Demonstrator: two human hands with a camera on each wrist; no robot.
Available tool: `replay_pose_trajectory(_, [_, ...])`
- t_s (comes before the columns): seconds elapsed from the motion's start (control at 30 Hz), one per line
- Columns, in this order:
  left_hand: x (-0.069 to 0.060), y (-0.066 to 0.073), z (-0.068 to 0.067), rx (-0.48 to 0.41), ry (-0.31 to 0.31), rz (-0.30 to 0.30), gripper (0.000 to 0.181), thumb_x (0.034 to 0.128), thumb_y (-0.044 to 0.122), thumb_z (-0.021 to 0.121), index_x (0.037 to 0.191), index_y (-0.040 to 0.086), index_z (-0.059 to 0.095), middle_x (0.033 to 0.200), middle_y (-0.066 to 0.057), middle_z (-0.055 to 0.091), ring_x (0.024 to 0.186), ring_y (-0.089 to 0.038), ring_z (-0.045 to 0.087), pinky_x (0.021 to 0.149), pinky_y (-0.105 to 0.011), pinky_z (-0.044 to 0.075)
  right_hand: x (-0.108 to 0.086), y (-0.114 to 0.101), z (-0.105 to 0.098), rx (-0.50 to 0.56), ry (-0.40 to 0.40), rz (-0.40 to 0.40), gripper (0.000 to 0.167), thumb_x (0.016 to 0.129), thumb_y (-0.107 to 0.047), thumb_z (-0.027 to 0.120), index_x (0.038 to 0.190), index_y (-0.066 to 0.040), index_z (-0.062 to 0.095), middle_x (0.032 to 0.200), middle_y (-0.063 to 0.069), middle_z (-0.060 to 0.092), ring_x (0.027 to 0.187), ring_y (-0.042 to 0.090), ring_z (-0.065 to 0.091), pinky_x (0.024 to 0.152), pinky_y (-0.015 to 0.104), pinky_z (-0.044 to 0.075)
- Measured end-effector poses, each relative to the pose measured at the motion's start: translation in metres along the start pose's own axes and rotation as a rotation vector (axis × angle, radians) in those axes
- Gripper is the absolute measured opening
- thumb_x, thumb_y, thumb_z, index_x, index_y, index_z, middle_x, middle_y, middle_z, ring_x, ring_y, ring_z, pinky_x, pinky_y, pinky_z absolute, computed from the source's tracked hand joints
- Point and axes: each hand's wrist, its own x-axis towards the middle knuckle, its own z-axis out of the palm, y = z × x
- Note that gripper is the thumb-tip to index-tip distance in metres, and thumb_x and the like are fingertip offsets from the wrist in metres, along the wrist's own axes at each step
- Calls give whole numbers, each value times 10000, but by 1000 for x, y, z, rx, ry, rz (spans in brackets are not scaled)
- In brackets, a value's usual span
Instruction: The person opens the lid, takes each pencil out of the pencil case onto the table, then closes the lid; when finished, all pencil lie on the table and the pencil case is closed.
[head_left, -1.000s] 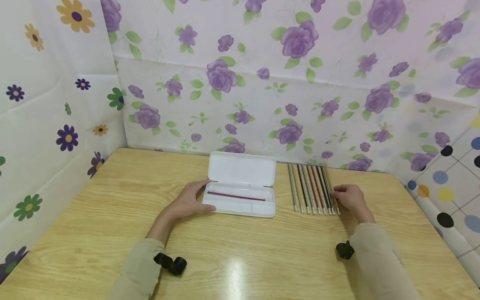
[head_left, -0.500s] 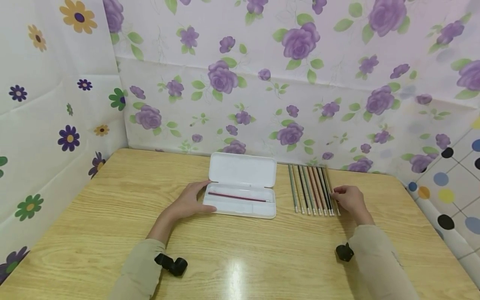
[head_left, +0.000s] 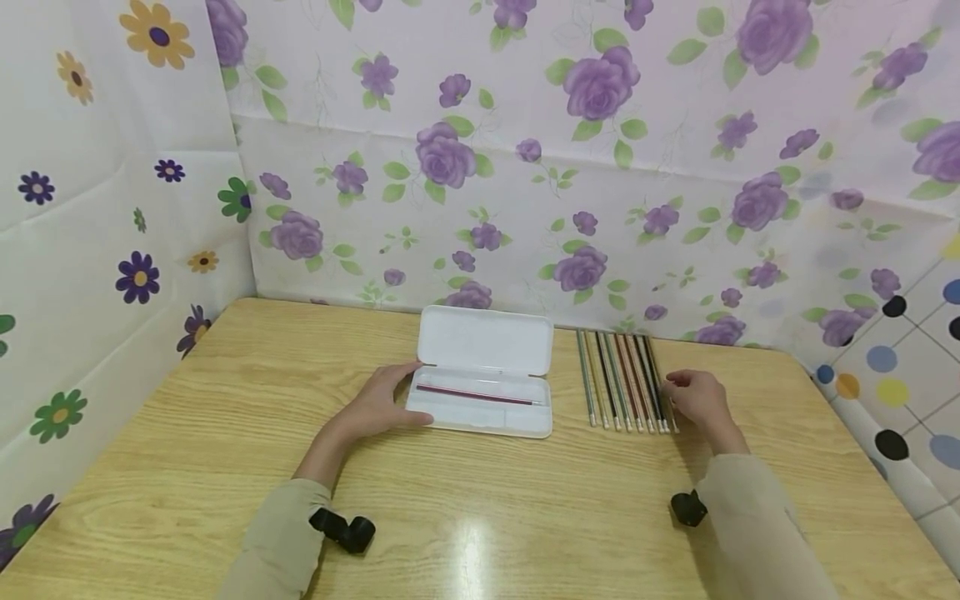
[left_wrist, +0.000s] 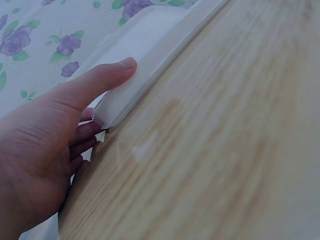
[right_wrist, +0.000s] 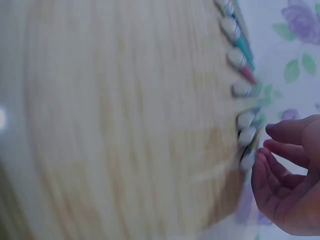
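A white pencil case (head_left: 525, 421) lies on the table with its lid raised. A dark red pencil (head_left: 474, 393) rests inside it. My left hand (head_left: 375, 406) grips the case's left end, thumb on the front edge and fingers round the back corner. To the right, several pencils (head_left: 621, 383) lie side by side, white erasers towards me. My right hand (head_left: 699, 396) is at the right side of this row, fingertips at the rightmost gold-coloured pencil (head_left: 672, 415). In the right wrist view a small gap shows between thumb and forefinger, beside that pencil (right_wrist: 255, 142).
The wooden table (head_left: 480, 492) reaches back to a wall covered in flowered cloth (head_left: 510, 192). Another patterned cloth (head_left: 112, 250) hangs at the left, a dotted one (head_left: 900, 392) at the right. Black wrist cameras (head_left: 345, 530) sit on both sleeves.
The rightmost pencil has shifted slightly left and towards me, closer to the row. My right fingers have eased slightly away from it. The left hand and case stay put.
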Motion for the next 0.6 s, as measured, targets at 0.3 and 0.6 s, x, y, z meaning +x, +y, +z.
replay_pose_trajectory(0.3, [0, -1, 0, -5, -3, -5, 931, 725, 398, 843, 1476, 80, 393, 1480, -161, 351, 1359, -358, 245, 1083, -581, 215, -15, -50, 9, 19, 39, -150, 413, 994, -182, 522, 1305, 90, 531, 1234, 292, 561, 1125, 442, 525, 881, 533, 465])
replay_pose_trajectory(0.6, [0, -2, 1, -11, -7, 5, 928, 726, 398, 844, 1472, 71, 399, 1479, -161, 356, 1363, -361, 244, 1088, -579, 206, -27, -98, 42, 0, -102, -330, 393, 965, -191, 599, 1286, 35, 579, 1155, 188, 637, 1037, 340, 600, 836, 476, 505])
